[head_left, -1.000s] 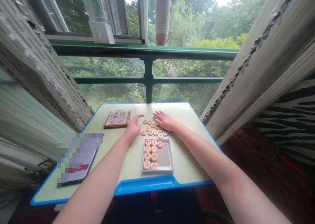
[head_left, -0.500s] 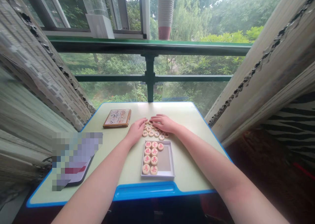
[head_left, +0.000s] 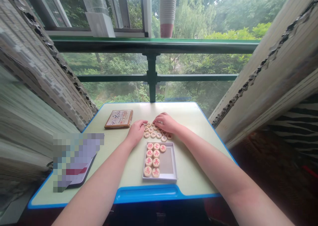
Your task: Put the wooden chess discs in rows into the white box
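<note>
Several round wooden Chinese chess pieces (head_left: 154,134) with dark characters lie in a loose cluster on the table. At the cluster's left edge is my left hand (head_left: 136,132), its fingers stretched out towards the far pieces. My right hand (head_left: 167,123) lies over the right and far side with bent, slightly parted fingers, hiding some pieces; I see nothing held in it. Nearer to me stands a shallow white box tray (head_left: 175,164). Red-lettered chess pieces (head_left: 156,162) lie face up in it, in two columns with one more at the top of a third.
A flat decorated box (head_left: 119,119) lies at the table's back left. A phone-like device (head_left: 81,169), partly pixelated, is at the left. The table (head_left: 193,179) has a blue rim and a blue front groove (head_left: 147,192). A green railing (head_left: 174,46) and curtains surround it.
My right fingers have drawn back a little and bent more. The gap between my hands is wider, showing more of the far pieces. The tray's contents are the same.
</note>
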`<state>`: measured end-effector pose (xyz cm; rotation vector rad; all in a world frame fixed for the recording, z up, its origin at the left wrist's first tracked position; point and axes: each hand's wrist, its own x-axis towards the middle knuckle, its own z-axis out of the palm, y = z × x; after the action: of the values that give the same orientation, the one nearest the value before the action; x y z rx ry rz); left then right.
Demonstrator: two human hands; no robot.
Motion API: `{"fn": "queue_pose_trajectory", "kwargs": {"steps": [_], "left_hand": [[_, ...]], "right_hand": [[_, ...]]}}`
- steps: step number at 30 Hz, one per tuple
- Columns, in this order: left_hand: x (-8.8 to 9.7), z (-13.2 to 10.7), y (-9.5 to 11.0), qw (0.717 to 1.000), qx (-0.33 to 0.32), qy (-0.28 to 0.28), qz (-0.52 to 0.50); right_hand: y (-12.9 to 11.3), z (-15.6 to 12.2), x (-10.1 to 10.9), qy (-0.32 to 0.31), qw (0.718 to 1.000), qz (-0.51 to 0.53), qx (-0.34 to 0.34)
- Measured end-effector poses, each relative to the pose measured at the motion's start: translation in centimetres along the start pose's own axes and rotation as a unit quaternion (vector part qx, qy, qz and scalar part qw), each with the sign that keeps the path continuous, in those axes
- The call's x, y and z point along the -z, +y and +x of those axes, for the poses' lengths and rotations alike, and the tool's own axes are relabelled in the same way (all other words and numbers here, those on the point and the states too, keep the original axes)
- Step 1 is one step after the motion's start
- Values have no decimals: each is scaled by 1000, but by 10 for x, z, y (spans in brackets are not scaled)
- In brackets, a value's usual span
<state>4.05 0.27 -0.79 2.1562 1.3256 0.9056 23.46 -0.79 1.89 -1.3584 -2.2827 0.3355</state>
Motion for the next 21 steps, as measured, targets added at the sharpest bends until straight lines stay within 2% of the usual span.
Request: {"fn": "queue_pose_trajectory", "kwargs": {"steps": [14,21], "left_hand": [[-3,0,-5,998,-59,-17,27],[-4,-1,-5,999,-51,-6,7]], "right_hand": [[1,-3,0,5,1000,-6,17],[1,-2,-1,1,1000,14,13]]}}
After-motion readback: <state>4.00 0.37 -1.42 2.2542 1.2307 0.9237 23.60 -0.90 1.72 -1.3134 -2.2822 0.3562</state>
